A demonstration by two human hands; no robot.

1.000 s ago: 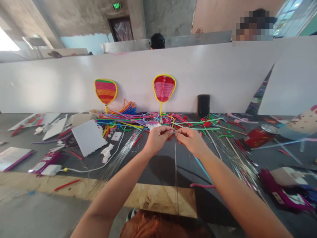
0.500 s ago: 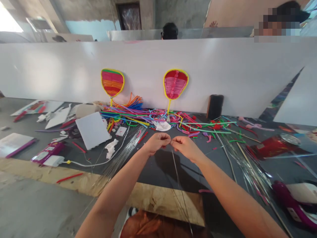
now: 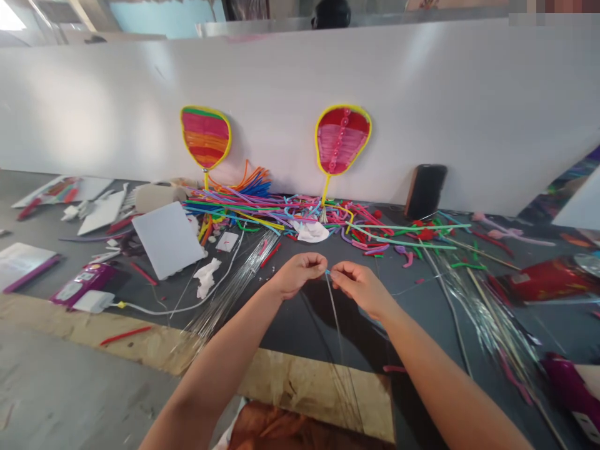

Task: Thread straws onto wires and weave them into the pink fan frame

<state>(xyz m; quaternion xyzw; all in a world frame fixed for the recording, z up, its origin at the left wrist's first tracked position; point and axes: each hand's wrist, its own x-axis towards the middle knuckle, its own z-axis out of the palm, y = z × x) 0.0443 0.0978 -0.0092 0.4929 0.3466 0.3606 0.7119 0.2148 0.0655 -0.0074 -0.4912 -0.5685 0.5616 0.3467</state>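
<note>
Beyond, a heap of pipe cleaners (image 3: 281,215) along a white board (image 3: 469,112), with a striped fan (image 3: 205,137), a red fan (image 3: 342,139) and a black phone (image 3: 425,190) propped against it. Further left, a white sheet (image 3: 166,239) and a loose bundle of wires (image 3: 229,294). Above the dark table (image 3: 290,325), left hand (image 3: 295,275) and right hand (image 3: 363,287) almost fingertip to fingertip, both pinched tight on thin wire strands (image 3: 335,312) hanging toward the near edge.

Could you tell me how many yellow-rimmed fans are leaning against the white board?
2. The striped fan stands at the left, above the pile of pipe cleaners; the red and pink fan stands to its right, left of the black phone. None seems hidden.
</note>
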